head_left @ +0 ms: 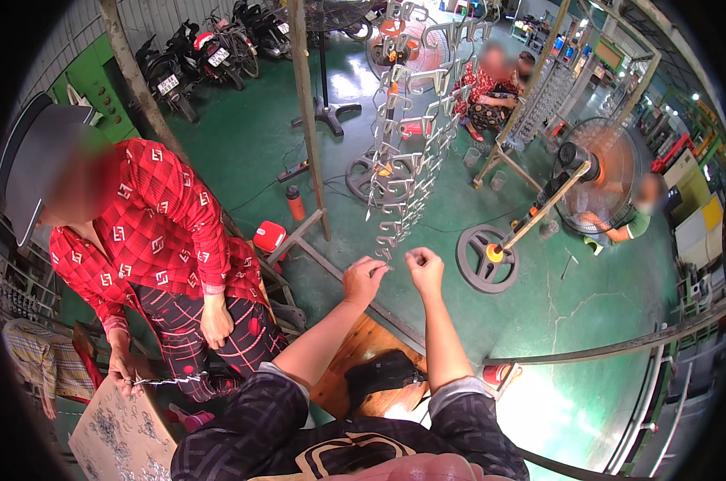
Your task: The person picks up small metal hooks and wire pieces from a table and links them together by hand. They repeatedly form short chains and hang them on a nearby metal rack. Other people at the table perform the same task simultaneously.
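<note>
Strings of grey metal clamp-shaped pieces (pixel 415 188), linked one below another, hang in front of me. Their lower end comes down just above and between my two hands. My left hand (pixel 363 282) is closed in a pinch beside the lowest pieces, its fingertips pointing right; whatever is in them is too small to make out. Slightly higher and a short way to the right, my right hand (pixel 424 271) has its fingers curled together, apart from the left. What it holds, if anything, is hidden.
At left a co-worker in a red patterned shirt (pixel 166 212) holds a thin metal strand (pixel 170 380) above a board with small metal parts (pixel 118 429). A wooden stool (pixel 363 341) bears a black bag (pixel 385 375). Fans (pixel 599 172), a metal frame (pixel 315 260) and a red container (pixel 269 236) stand beyond.
</note>
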Tool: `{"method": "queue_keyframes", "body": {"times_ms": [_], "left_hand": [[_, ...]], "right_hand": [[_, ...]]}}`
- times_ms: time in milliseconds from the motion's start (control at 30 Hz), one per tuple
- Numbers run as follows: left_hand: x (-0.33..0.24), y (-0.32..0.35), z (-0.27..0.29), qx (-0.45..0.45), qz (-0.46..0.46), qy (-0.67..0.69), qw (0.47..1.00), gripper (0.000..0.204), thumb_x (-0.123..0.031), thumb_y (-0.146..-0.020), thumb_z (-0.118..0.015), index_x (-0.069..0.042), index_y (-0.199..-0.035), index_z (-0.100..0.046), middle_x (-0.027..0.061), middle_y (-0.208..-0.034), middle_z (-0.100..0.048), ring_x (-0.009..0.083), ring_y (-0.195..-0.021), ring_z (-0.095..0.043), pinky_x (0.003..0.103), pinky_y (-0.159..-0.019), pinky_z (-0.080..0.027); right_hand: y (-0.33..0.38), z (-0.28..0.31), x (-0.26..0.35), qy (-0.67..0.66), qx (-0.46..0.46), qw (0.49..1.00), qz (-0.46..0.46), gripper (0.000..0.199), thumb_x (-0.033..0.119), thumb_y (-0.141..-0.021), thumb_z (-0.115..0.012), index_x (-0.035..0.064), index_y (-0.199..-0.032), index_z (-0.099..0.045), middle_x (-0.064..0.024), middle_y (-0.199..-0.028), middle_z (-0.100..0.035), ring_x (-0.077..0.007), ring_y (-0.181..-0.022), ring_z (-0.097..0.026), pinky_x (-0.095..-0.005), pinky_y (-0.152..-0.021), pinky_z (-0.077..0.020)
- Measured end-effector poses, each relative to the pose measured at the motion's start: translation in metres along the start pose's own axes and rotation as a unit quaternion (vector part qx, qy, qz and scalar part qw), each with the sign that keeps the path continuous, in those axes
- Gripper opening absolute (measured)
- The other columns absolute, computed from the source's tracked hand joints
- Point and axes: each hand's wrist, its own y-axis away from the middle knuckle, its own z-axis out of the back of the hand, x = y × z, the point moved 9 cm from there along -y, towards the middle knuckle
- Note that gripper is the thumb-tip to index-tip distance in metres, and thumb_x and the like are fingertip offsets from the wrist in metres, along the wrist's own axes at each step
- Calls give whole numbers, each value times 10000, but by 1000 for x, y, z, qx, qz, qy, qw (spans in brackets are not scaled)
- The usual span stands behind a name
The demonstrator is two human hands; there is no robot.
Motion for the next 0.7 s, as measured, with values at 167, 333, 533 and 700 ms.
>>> {"method": "queue_keyframes", "body": {"times_ms": [167,333,533,700], "left_hand": [[-6,-2,6,-19,-10,37,999,100,-169,-760,-734,-83,-808,-719,46,-752,-646,241,-642,-612,333,-590,-469],[-5,0,10,-12,-20,54,998,96,-129,-761,-737,-58,-822,-718,46,-728,-640,190,-594,-587,300,-561,-452],[-4,-1,12,-30,-29,91,995,87,-75,-766,-729,-25,-835,-712,49,-714,-630,133,-583,-565,261,-542,-429],[4,-2,8,-32,11,131,991,83,-78,-770,-725,-31,-837,-709,42,-708,-615,119,-551,-526,262,-522,-415]], "right_hand": [[-25,4,-12,75,-18,995,56,280,88,-754,-726,71,-1030,-682,-96,-849,-577,-226,-716,-571,-345,-676,-474],[-41,-20,-16,116,90,986,82,278,85,-768,-716,92,-1044,-682,-144,-924,-576,-314,-889,-600,-410,-790,-476],[-47,-28,-26,185,83,973,108,203,122,-752,-738,39,-935,-710,-165,-844,-606,-320,-796,-616,-410,-725,-471],[-34,-21,-25,151,87,982,71,193,146,-749,-752,14,-887,-718,-163,-809,-642,-320,-742,-632,-399,-688,-482]]}}
